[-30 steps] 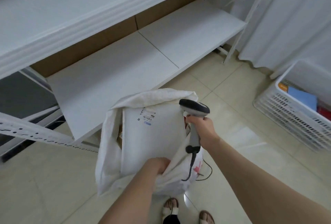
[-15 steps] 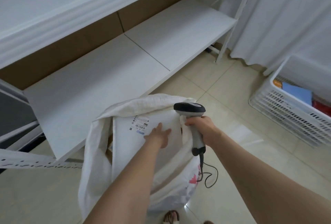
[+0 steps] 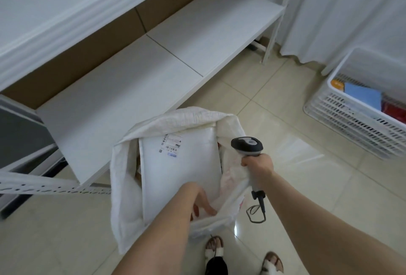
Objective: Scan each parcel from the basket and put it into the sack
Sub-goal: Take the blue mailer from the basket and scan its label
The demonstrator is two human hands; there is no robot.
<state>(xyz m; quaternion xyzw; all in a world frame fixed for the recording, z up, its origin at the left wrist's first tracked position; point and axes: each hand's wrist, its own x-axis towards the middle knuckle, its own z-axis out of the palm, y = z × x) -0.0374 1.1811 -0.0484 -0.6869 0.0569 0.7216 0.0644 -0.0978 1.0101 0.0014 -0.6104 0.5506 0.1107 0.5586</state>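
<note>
Bagging: left hand [image 3: 197, 200], fingers loose, presses the parcel [image 3: 180, 169] beneath it into the sack [image 3: 125, 171]; right hand [image 3: 257, 165] clamps the scanner [image 3: 247, 145]. Next: another parcel from the basket [image 3: 351, 122] beyond that grip

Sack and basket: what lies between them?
In the head view, the right hand holds the scanner just beside the sack, with its cable looped below. From there to the basket is bare tile.
</note>
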